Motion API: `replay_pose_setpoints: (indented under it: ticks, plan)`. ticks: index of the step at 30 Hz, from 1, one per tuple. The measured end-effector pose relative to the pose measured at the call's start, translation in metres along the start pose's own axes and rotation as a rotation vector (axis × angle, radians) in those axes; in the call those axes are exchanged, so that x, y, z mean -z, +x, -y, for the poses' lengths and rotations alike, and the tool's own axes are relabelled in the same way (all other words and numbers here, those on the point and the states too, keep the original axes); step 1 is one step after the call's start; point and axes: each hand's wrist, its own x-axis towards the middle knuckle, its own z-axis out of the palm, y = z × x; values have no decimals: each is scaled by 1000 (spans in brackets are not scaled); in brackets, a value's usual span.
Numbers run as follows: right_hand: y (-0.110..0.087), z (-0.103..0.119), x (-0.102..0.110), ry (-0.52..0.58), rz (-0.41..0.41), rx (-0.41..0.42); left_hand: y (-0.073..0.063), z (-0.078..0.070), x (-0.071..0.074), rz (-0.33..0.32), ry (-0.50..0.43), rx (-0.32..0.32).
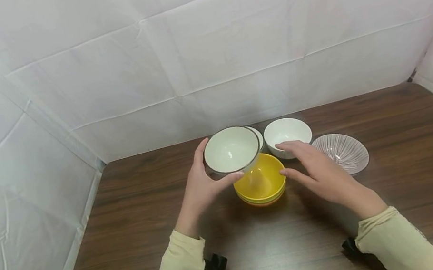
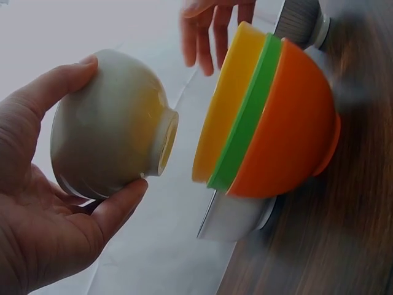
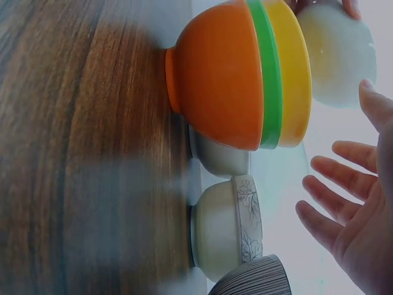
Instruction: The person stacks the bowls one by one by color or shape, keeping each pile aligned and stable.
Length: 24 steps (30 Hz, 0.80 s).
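My left hand (image 1: 203, 183) grips a white bowl (image 1: 231, 150) with a dark rim, thumb at the near side and fingers round the far side. The bowl is held up above and slightly left of a stack of nested bowls; the top one is a yellow bowl (image 1: 261, 180). Under it in the left wrist view come a green bowl (image 2: 249, 117) and an orange bowl (image 2: 288, 123). To the stack's right my right hand (image 1: 323, 174) hovers, its fingers spread and holding nothing. Whether its thumb touches the yellow rim, I cannot tell.
Behind the stack stands a white bowl (image 1: 259, 137), partly hidden. Right of it sits another white bowl (image 1: 287, 131), with a branch pattern outside. A striped bowl (image 1: 341, 153) is farther right. All stand on a dark wooden table (image 1: 148, 243) against white sheeting (image 1: 227, 46).
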Motion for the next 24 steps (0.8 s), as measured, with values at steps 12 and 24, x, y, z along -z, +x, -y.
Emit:
replay_pose_setpoints:
  ticks: [12,24]
  plan:
    - [-1,4,1,12,-19,20,-4,-2,-14,65,25,-60]
    - [-1,8,2,23,-44,32,-7,-5,-22,110,30,-80]
